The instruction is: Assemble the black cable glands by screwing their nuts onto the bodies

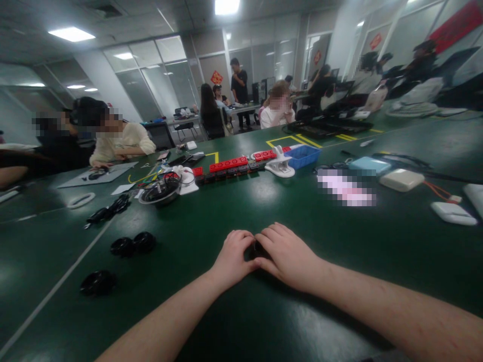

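My left hand (233, 255) and my right hand (286, 255) meet over the table in front of me, fingers curled inward and fingertips nearly touching. Between them is a small black object (258, 247), mostly covered by the fingers, so its kind cannot be made out. To the left of my hands lie two black coiled bundles (133, 244) side by side, which look like cable. Another black coiled bundle (98, 283) rests nearer to me.
A metal bowl (160, 193) of dark wires stands beyond, near red-and-black strips (228, 164), a white clamp stand (279, 166) and a blue bin (305, 156). White cases (402, 180) and cables lie right. A person in a pale top (130, 141) sits across at left.
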`<state>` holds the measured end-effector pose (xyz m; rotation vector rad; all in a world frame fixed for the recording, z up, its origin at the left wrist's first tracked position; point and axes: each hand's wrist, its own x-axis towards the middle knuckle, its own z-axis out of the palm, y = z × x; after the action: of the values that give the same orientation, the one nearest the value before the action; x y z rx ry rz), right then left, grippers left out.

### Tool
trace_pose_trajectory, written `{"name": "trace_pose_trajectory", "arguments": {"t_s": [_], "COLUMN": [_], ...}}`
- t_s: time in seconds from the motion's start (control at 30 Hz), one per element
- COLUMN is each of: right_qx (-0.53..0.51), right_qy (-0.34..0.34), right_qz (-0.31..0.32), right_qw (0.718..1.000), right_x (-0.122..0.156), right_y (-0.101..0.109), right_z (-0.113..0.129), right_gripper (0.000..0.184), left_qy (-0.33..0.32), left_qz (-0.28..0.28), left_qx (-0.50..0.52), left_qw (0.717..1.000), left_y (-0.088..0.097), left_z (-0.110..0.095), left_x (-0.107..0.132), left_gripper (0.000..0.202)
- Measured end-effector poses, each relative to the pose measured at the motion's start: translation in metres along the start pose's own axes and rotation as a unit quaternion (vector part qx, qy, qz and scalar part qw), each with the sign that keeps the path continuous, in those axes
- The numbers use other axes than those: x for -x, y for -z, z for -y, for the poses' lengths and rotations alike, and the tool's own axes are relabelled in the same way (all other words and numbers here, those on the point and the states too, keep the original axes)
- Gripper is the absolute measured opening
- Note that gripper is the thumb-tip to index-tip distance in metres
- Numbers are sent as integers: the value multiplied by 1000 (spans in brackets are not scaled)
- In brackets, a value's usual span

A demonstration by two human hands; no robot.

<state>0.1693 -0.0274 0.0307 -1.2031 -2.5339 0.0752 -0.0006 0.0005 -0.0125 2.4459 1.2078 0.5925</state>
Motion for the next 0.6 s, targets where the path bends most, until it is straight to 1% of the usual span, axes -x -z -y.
{"name": "trace_pose_trajectory", "arguments": {"t_s": [0.17, 0.33, 0.6], "right_qx": [-6, -5, -12], "right_qy": [2, -1, -1], "right_qz": [-2, 12, 9], "right_qw": [1000, 1000, 1000], "right_x": [0, 0, -1], "right_y": [-1, -1, -4], "right_z": [-1, -1, -3], "right_gripper": [29, 31, 31], "left_qy": [5, 3, 4], "left_qz": [0, 2, -2], "left_qx": [0, 0, 4], "left_qw": [1000, 1000, 1000], "left_y": [0, 0, 1], "left_z": [0, -1, -3], "left_x": [-1, 0, 0], "left_gripper": [23, 24, 26]}}
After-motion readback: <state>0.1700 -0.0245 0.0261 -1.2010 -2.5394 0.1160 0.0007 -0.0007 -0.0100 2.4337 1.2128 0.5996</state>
